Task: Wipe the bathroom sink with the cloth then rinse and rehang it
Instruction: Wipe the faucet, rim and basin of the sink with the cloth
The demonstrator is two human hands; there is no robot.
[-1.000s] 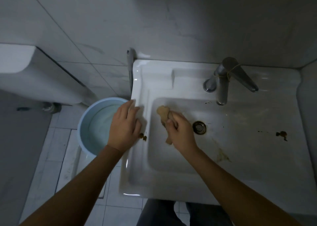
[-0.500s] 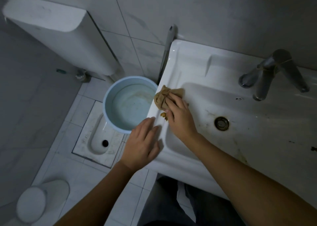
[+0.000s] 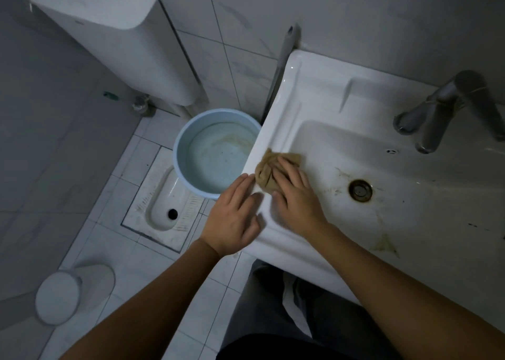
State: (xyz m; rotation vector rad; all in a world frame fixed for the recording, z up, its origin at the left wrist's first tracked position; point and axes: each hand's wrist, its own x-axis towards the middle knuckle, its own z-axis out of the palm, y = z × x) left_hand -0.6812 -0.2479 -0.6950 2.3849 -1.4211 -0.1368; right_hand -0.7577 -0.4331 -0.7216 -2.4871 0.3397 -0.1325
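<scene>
right hand (image 3: 296,198): fingers (image 3: 285,169) flat, pressing bunched cloth (image 3: 265,176) onto sink (image 3: 289,108) left rim to wipe it. left hand (image 3: 232,217): flat on rim edge, holding nothing, likely bracing. bucket (image 3: 216,152) just below. basin stains not yet wiped.

blue bucket (image 3: 216,162) on floor | squat toilet (image 3: 161,212) | cistern (image 3: 109,37) on wall

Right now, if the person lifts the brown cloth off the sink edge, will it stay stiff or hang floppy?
Probably floppy: the cloth lies bunched in soft folds under the right hand. Likely light too, since it is a small thin wad that one flat hand presses on the sink rim. It may be damp and cling a little, though wetness cannot be seen.
</scene>
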